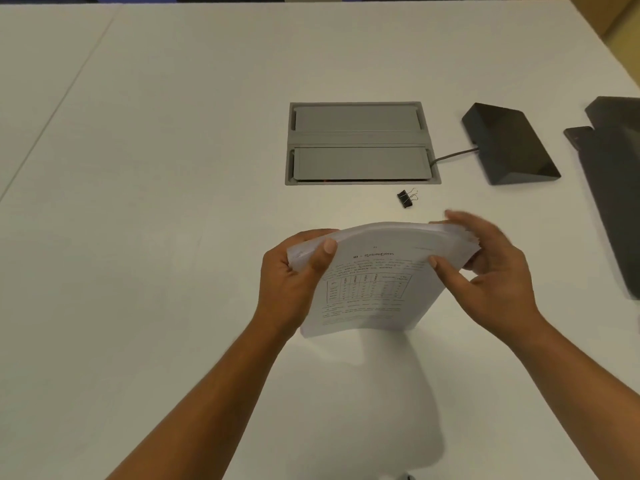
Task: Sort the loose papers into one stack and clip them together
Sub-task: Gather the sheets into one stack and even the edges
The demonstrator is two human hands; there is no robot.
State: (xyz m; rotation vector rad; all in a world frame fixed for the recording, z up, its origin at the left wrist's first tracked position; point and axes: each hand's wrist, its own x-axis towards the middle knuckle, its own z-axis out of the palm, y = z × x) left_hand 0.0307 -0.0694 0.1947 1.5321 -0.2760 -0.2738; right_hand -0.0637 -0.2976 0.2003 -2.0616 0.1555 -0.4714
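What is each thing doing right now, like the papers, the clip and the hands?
paper stack: upright, bowed, held by both hands.
binder clip: lying loose on the table, not on the papers.
left hand: grips the stack's top left corner.
right hand: grips the stack's top right corner.
grey hatch: both lids shut.

The stack [367, 282] is upright between the hands, the left hand [294, 271] at its left side and the right hand [485, 265] at its right. On the worktop [173, 168] just behind it lies the clip [406, 198]. Behind the clip a hatch [360, 143] is set into the worktop. Right of the hatch sits a box [509, 143], its cable [453, 154] running into the hatch.
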